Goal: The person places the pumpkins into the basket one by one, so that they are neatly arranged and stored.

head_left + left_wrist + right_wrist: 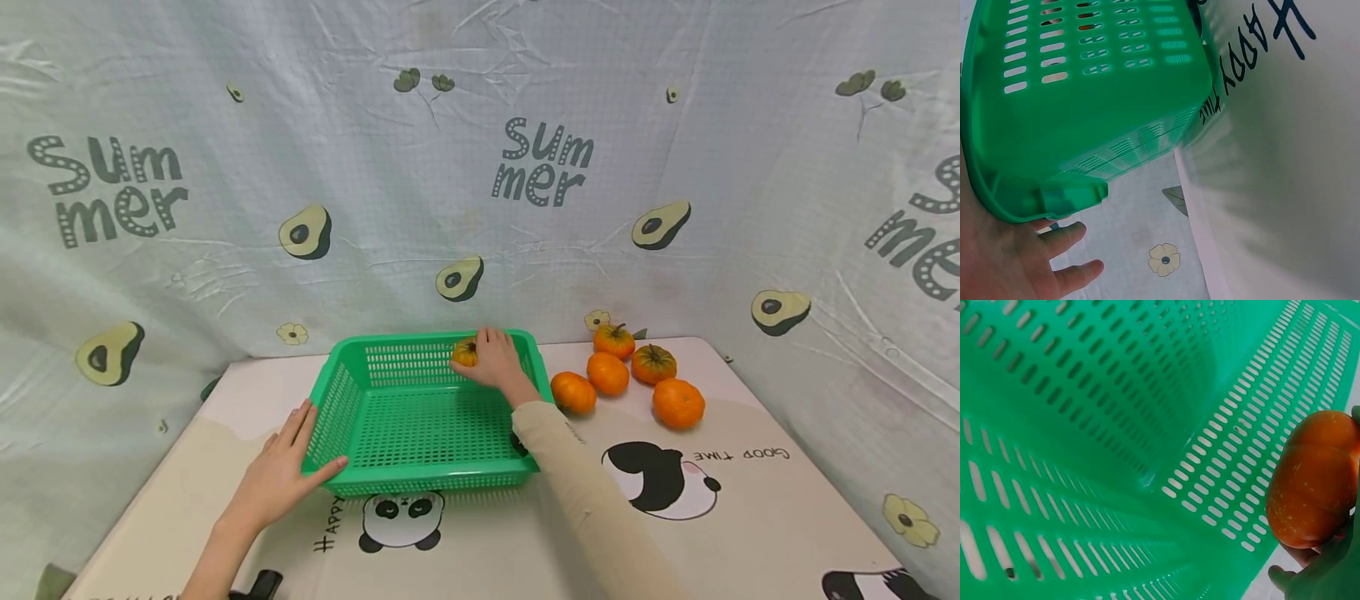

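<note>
A green plastic basket (420, 477) with slotted walls stands on the table. My right hand (497, 360) grips a small orange pumpkin (464, 352) inside the basket's far right part, near the back wall. In the right wrist view the pumpkin (1313, 481) shows its ribbed, speckled side in front of the slotted wall, with fingers behind it. My left hand (279, 471) lies at the basket's left rim, fingers straight and thumb spread along the near corner. The left wrist view shows that hand (1016, 262) against the outside of the rim (1016, 215).
Several small pumpkins (608, 374) sit on the table right of the basket. A printed cover with pandas lies over the table (720, 492). Behind and beside it hangs a pale curtain (360, 167) with avocado prints. A dark object (264, 585) shows near the left forearm.
</note>
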Demonstrator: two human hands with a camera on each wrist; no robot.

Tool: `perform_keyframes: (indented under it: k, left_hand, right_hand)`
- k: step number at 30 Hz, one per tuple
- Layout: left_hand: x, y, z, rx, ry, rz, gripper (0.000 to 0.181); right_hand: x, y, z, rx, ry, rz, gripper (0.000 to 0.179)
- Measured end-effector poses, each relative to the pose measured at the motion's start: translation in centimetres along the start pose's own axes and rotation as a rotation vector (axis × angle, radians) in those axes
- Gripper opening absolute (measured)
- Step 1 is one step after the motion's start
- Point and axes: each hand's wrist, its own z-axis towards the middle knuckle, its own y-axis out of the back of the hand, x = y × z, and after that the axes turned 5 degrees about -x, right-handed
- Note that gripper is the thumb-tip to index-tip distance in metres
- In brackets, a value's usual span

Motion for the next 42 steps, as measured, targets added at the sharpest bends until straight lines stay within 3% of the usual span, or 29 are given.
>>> perform_keyframes:
  k: [12, 21, 36, 42]
  left_hand:
    - [0.3, -0.2, 0.0, -0.004, -0.002, -0.004, 0.092]
    - [0.3, -0.1, 0.0, -0.003, -0.003, -0.004, 0.092]
    - [0.2, 0.0, -0.1, -0.008, -0.005, -0.001, 0.091]
    - [0.2, -0.1, 0.0, -0.006, -0.008, 0.008, 0.090]
  right_hand:
    - [-0.8, 0.0, -0.8, 0.115, 0.006, -0.087, 0.073]
    - [-1.4, 0.0, -1.0, 0.319, -0.045, -0.091, 0.087]
    - [-1.3, 0.5, -1.3, 0.408, 0.005, -0.194, 0.081]
    - [-1.3, 0.5, -1.4, 0.406, 0.018, -0.201, 0.083]
